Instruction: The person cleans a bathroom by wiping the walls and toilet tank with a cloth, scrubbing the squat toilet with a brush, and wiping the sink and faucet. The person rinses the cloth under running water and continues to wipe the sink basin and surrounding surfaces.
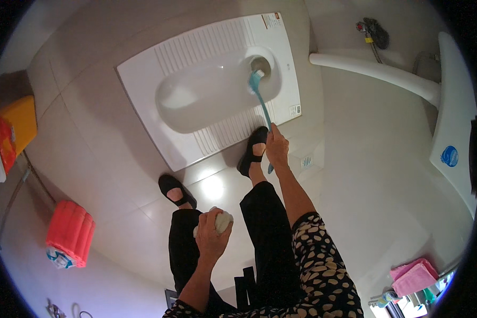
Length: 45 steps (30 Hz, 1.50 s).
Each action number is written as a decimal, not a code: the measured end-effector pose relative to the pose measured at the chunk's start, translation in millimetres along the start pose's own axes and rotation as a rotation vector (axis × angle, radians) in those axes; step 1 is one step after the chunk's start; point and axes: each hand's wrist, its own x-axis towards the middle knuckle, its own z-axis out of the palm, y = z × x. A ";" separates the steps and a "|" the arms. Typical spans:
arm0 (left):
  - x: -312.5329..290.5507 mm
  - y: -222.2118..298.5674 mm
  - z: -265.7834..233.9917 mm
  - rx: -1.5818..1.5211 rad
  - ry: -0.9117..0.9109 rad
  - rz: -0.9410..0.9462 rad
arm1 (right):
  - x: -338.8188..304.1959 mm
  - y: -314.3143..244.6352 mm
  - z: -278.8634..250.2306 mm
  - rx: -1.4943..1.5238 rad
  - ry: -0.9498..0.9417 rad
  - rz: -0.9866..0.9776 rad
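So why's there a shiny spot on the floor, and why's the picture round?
In the head view, light glares off the shiny floor between the shoes; the head view's fisheye lens likely makes that round black border; in that same head view, the brush looks fairly sharp.

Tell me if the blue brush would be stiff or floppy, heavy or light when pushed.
The blue brush is probably stiff, as its long handle reaches from the right hand without drooping. It looks light for its length, being slim. Its head may slide easily against the glossy bowl.
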 end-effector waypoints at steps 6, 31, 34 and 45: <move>-2.9 1.7 -5.5 -0.043 -0.007 0.008 | 9.1 -9.2 -21.1 -0.119 -0.049 0.024; 1.1 13.1 40.7 0.208 -0.028 -0.159 | 134.6 -216.6 -433.2 -1.381 0.439 -0.742; -5.4 16.9 42.9 0.451 -0.144 -0.177 | 148.4 -231.0 -474.9 -1.441 0.430 -0.650; -21.9 27.2 39.9 0.561 -0.140 -0.118 | 182.5 -243.4 -575.1 -1.400 0.329 -0.245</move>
